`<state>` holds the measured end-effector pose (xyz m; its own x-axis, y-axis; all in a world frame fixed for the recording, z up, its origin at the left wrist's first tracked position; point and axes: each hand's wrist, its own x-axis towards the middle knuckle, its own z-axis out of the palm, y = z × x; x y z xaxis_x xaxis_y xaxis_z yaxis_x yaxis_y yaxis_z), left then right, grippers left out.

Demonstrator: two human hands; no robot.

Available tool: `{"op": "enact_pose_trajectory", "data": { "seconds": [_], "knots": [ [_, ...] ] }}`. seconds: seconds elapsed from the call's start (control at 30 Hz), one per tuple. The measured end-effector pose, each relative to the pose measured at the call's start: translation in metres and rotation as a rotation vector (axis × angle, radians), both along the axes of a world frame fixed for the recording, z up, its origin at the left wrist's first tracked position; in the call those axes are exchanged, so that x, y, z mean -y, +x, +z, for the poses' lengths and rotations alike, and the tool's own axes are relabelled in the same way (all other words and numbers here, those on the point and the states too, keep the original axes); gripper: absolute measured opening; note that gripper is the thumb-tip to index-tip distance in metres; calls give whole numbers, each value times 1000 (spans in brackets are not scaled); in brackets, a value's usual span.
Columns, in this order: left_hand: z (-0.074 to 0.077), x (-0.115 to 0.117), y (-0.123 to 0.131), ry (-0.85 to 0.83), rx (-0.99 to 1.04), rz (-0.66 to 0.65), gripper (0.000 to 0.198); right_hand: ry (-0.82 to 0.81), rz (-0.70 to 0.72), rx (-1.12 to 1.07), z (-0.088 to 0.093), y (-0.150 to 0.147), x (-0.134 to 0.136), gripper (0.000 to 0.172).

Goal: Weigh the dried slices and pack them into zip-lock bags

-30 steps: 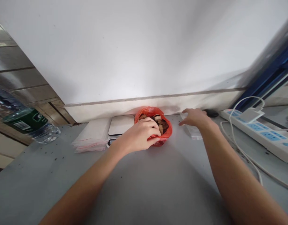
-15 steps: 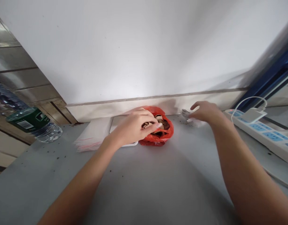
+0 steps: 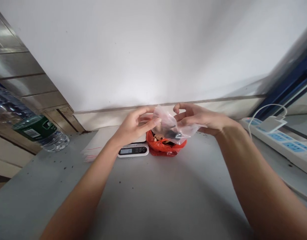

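A small clear plastic bag (image 3: 169, 116) is held up over an open red plastic bag (image 3: 159, 146), with something dark inside or behind its film. My left hand (image 3: 137, 126) pinches the clear bag's left edge between thumb and fingers. On the other side my right hand (image 3: 197, 118) is closed on the bag, its index finger curled above. Inside the red bag are brown and pale dried pieces, like sliced mushrooms, partly hidden by the clear bag. A small digital scale (image 3: 133, 150) stands just left of the red bag, partly under my left hand.
Left of the scale lies a stack of clear zip bags (image 3: 95, 145). A water bottle (image 3: 47, 133) with a green label is at the far left. At right, a white power strip (image 3: 288, 145) holds a plugged-in charger (image 3: 272, 123). The wall rises behind.
My right hand has brought the small clear bag from the tabletop leftward over the red bag. My left hand has left the red bag's contents and taken the clear bag's edge.
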<state>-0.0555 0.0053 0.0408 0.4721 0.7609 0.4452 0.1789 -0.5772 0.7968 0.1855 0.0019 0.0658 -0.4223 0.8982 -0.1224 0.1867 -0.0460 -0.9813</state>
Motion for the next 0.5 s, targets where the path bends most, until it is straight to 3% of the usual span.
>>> {"op": "enact_pose_trajectory", "data": {
  "seconds": [0.1, 0.2, 0.33, 0.5],
  "knots": [
    [4, 2, 1, -36, 13, 6, 34, -42, 51, -77, -7, -5, -3, 51],
    [3, 0, 0, -22, 35, 97, 32, -46, -4, -117, -9, -5, -4, 49],
    [-2, -7, -2, -17, 115, 248, 27, -55, -5, -73, -8, -2, -6, 61],
    [-7, -12, -4, -82, 174, 416, 24, -59, 110, 81, -11, 2, -11, 43]
  ]
}}
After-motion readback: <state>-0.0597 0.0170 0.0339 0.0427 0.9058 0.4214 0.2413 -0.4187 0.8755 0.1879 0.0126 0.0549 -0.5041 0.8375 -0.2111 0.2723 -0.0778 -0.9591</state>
